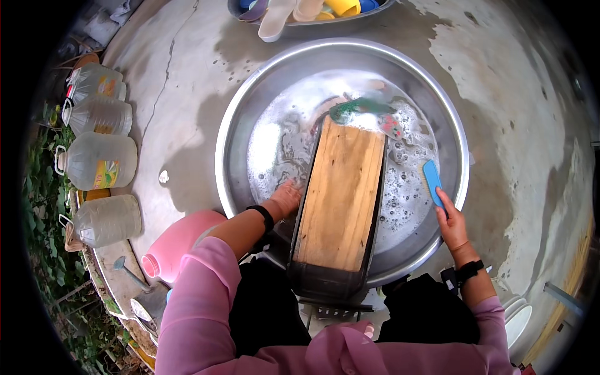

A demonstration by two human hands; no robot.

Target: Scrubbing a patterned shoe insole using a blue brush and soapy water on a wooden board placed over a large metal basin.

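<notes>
A large round metal basin [225,154] holds foamy water [408,197]. Across its near rim leans a wooden board [342,197] set in a black frame, its far end reaching the suds. My right hand [451,222] grips a blue-handled scrub brush [432,180] by the basin's right wall, bristles facing left. Left of the board, my left hand [285,199] dips into the water; its fingertips are hidden by the suds, so its grip is unclear. Beyond the board's far end lie a blurred green item [358,110] and a red-patterned item [391,126], both partly in foam.
A second metal tub [318,30] at the top holds several plastic slippers [276,16]. At left stand several large clear plastic jugs [101,157], a pink plastic container [185,239] and a watering can [152,300]. White dishes [519,323] are at lower right. The concrete floor [183,117] has wet patches.
</notes>
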